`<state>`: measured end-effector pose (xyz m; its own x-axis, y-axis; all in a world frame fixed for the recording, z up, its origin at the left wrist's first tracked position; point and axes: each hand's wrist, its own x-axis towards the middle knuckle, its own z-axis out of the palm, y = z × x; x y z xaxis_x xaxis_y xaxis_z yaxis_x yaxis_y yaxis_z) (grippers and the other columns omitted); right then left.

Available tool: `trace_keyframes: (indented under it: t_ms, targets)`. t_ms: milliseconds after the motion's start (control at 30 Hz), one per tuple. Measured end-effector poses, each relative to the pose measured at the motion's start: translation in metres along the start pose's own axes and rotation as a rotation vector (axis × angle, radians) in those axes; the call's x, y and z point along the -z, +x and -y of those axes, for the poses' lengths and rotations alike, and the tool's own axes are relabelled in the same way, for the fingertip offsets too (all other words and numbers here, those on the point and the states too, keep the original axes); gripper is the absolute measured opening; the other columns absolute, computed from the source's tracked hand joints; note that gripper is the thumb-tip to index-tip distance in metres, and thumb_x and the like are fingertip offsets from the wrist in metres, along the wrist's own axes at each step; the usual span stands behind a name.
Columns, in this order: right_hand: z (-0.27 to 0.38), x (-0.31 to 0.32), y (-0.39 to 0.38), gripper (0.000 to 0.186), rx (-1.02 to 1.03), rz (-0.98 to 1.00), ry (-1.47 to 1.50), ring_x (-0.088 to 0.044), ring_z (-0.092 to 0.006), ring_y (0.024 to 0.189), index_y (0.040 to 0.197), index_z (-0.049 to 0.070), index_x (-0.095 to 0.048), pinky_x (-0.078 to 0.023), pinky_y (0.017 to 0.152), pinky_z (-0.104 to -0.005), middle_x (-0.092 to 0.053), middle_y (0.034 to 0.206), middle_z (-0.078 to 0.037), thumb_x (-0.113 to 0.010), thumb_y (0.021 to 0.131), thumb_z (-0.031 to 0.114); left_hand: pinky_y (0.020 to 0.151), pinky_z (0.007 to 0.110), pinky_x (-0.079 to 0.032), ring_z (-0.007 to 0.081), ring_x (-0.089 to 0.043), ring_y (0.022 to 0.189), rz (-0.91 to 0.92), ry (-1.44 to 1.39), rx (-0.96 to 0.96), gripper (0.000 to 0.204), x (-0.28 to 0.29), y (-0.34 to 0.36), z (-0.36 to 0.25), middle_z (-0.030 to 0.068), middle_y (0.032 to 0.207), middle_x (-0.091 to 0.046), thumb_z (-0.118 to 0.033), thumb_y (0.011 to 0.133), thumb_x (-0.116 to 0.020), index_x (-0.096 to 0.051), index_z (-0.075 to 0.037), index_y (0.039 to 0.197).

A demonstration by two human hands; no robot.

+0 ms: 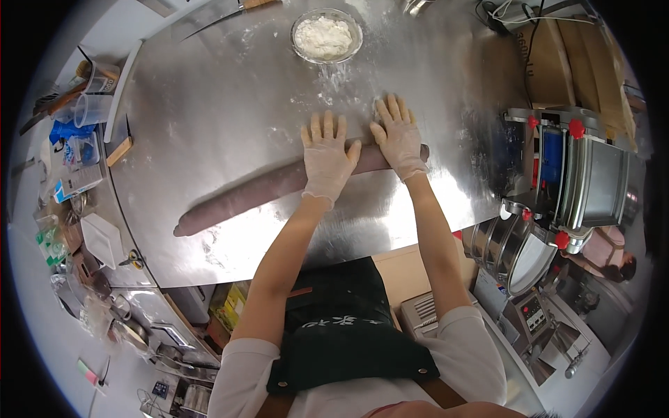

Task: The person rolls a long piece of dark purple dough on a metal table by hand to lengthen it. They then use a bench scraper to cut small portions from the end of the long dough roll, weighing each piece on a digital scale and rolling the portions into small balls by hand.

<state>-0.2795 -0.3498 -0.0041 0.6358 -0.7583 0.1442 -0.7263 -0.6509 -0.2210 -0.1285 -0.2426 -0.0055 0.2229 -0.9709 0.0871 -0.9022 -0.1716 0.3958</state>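
A long purplish-brown roll of dough (244, 196) lies aslant on the steel table (209, 111), its left end nearer to me. Both my hands wear thin, pale gloves. My left hand (327, 159) rests flat over the roll right of its middle, fingers stretched toward the far side. Close to the roll's right end, my right hand (399, 139) lies on it the same way, fingers spread. Neither hand is wrapped round the dough; the palms cover parts of it. Beyond the hands stands a bowl of white flour (323, 36), with flour scattered on the steel around it.
A long knife (230, 17) lies at the table's far edge. A scraper with a wooden handle (120, 151) is at the left edge, near plastic measuring jugs (94, 108). Scissors (134, 259) lie at the near left. A machine with red knobs (575, 174) stands right.
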Motion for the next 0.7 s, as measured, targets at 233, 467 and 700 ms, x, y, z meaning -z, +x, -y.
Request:
trace_keyframes:
  t_ms: [233,467,700]
  targets:
    - [0.01,-0.005,-0.154,0.05,0.041,0.04,-0.022,-0.048,-0.0362,0.131,0.132,0.01,-0.061,-0.032,0.109,-0.0534,-0.054,0.141,-0.015,-0.037,0.098,0.037,0.109,0.057,-0.032,0.0396,-0.04,0.134,0.119,-0.041,-0.196,0.064,-0.004,-0.101,-0.013,0.0162,0.144,-0.047,-0.039,0.083,-0.066,-0.052,-0.014,0.14]
    - [-0.006,0.006,0.0,0.048,-0.038,0.06,-0.063,-0.04,-0.04,0.136,0.14,0.01,-0.052,-0.032,0.111,-0.051,-0.048,0.147,-0.014,-0.049,0.098,0.033,0.113,0.058,-0.027,0.0412,-0.039,0.134,-0.023,0.137,0.077,0.063,-0.004,-0.002,0.008,0.0166,0.145,-0.047,-0.042,0.085,-0.065,-0.052,-0.015,0.141]
    - [0.002,0.01,-0.105,0.05,-0.043,0.139,-0.102,-0.038,-0.0402,0.138,0.137,0.008,-0.056,-0.027,0.114,-0.0556,-0.047,0.148,-0.013,-0.047,0.097,0.035,0.115,0.06,-0.022,0.0402,-0.035,0.138,0.159,0.15,0.104,0.066,0.048,-0.092,0.039,0.0171,0.148,-0.044,-0.043,0.087,-0.063,-0.046,-0.016,0.146]
